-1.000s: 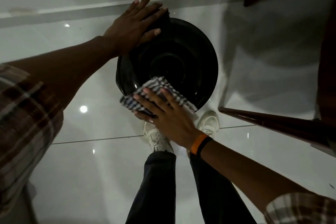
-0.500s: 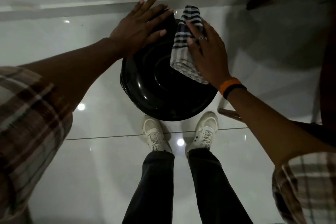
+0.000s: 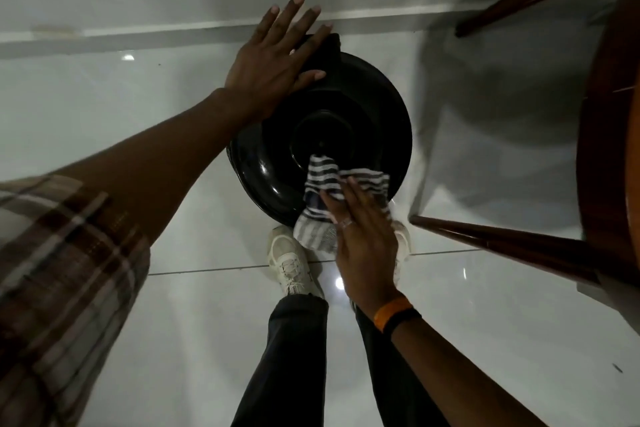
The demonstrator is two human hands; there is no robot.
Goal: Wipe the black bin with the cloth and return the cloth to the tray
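**Risk check: bin wipe under way, cloth hold is loose**

Status: black bin (image 3: 311, 149) stands on the glossy tiled floor (image 3: 145, 156), just ahead of your shoes, near the skirting. Lid top is glossy, domed. Striped cloth (image 3: 327, 198) lies over the lid's near-right edge, part on the lid, part hanging off toward your feet.

Grip, left hand (image 3: 273, 62): flat, fingers spread, palm pressed on the far-left rim. It holds nothing; it only steadies the bin.

Grip, right hand (image 3: 363, 243): fingers extended, pressing the cloth onto the lid rather than closed round it. Whether the thumb pinches the cloth from below, cannot tell.

Risks, as judged:
1. Cloth slip. You press w/ flat fingers only; on a slick dome a fast stroke could leave the cloth behind or drop it to the floor. Cause: no closed hold.
2. Bin shift/tip. Floor is polished; if you ease the left palm during a stroke, the bin may slide.
3. Lid may give under pressure if it is a swing type; cannot tell which type.
4. Wooden table leg (image 3: 502, 236) sits near your right forearm; a wide stroke could knock it.
5. Tray not in view; return leg unverified. Wiping not yet judged complete; sides unseen.
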